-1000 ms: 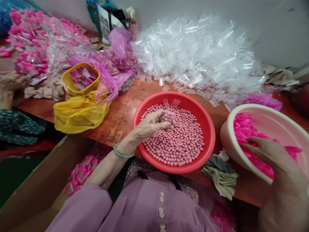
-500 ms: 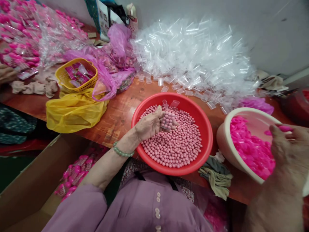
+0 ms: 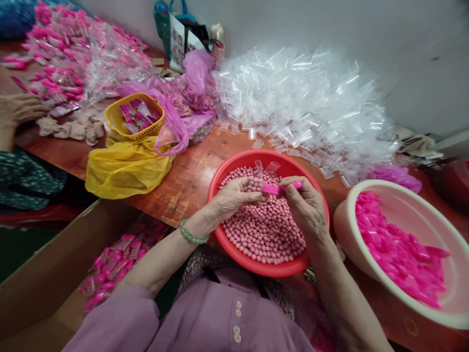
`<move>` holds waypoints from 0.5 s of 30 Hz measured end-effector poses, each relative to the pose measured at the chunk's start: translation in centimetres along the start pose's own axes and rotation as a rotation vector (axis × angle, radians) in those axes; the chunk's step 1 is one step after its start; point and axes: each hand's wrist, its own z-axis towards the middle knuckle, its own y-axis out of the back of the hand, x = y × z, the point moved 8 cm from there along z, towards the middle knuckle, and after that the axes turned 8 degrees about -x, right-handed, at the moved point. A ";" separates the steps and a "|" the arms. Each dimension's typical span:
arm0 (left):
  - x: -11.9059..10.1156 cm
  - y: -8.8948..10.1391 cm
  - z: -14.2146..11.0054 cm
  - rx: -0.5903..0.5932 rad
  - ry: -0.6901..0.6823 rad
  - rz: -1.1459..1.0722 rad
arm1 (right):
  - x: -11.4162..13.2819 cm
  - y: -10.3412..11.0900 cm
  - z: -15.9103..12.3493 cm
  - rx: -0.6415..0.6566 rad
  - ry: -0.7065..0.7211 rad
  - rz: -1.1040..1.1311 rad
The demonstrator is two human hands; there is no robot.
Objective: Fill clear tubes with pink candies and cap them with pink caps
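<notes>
My left hand [image 3: 234,198] is closed around a clear plastic tube [image 3: 255,185] filled with pink balls. In my right hand [image 3: 306,203] is a bright pink plastic cap [image 3: 271,189], pinched by the fingers. The cap meets the tube's right end; whether it is seated on it I cannot tell. Both hands are above a red basin [image 3: 264,270] of loose pink balls [image 3: 264,234]. Two clear tubes [image 3: 273,167] stick up among the balls at the basin's far side.
A white tub [image 3: 351,198] of pink plastic pieces [image 3: 399,249] stands at right. Behind lies a heap of clear tubes [image 3: 304,98]. A yellow basket [image 3: 154,129] and yellow bag [image 3: 128,168] sit left. Another person's hand [image 3: 22,110] rests far left; a cardboard box [image 3: 66,264] is below.
My right hand has come from the white tub to the tube in my left hand, bringing the pink cap against its end. The view has shifted slightly.
</notes>
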 end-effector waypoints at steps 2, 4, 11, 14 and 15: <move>0.0 0.3 0.2 -0.030 -0.010 -0.010 | -0.2 -0.4 -0.3 0.049 -0.030 -0.010; -0.1 0.4 0.3 -0.038 -0.035 -0.001 | -0.4 -0.9 -0.4 0.111 -0.066 -0.063; -0.2 0.7 0.5 -0.039 -0.106 0.072 | 0.2 -2.7 -0.3 0.227 0.179 -0.420; -0.4 0.6 0.5 -0.020 -0.124 0.083 | 0.2 -3.6 -1.2 0.214 0.262 -0.497; -0.5 0.5 0.5 -0.012 -0.133 0.090 | 0.2 -3.9 -1.5 0.202 0.289 -0.535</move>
